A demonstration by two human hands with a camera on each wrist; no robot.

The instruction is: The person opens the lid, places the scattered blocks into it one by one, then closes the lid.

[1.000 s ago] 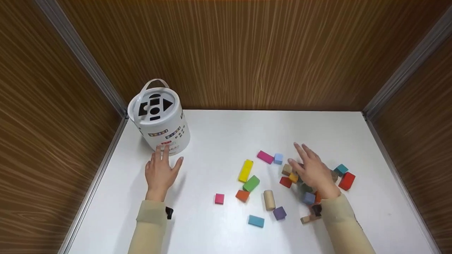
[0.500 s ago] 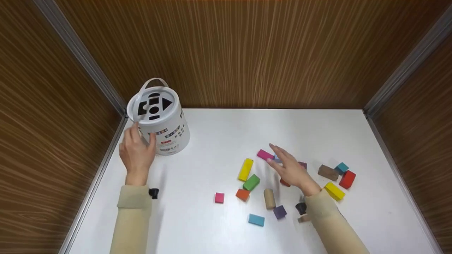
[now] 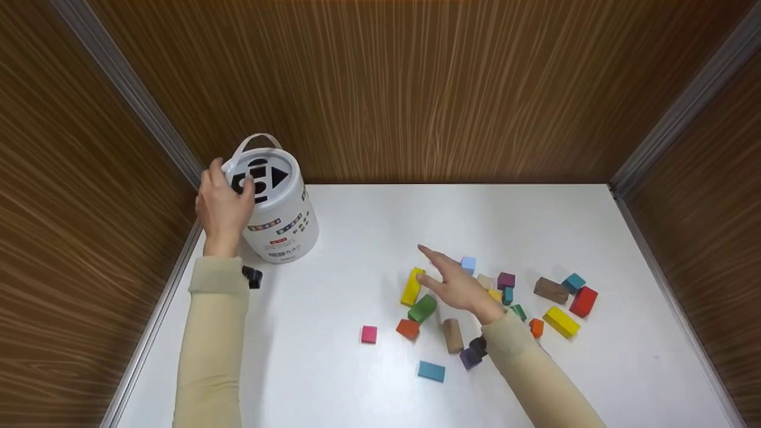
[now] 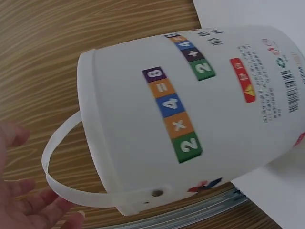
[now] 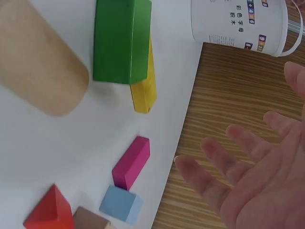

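At the back left stands a white bucket (image 3: 288, 229) with printed sides and a lid (image 3: 277, 191) with black shaped openings. My left hand (image 3: 223, 205) is at its near-left rim, fingers loosely spread beside the upright white handle (image 4: 90, 197). In the left wrist view, thumb and fingers sit on either side of the handle loop without gripping it. My right hand (image 3: 456, 286) hovers above the loose blocks, fingers extended and holding nothing. Close to it are a yellow block (image 3: 411, 291), a green block (image 3: 423, 309) and a magenta block (image 5: 132, 162), which the hand hides in the head view.
Several more blocks lie on the white table (image 3: 345, 238), among them a wooden cylinder (image 3: 452, 336), a teal block (image 3: 431, 371), a pink block (image 3: 368, 334) and a red block (image 3: 584, 301). Wood-grain panels (image 3: 416, 89) enclose the back and sides.
My left hand has moved up from in front of the bucket to its rim and handle. My right hand has shifted left across the blocks, uncovering several on the right.
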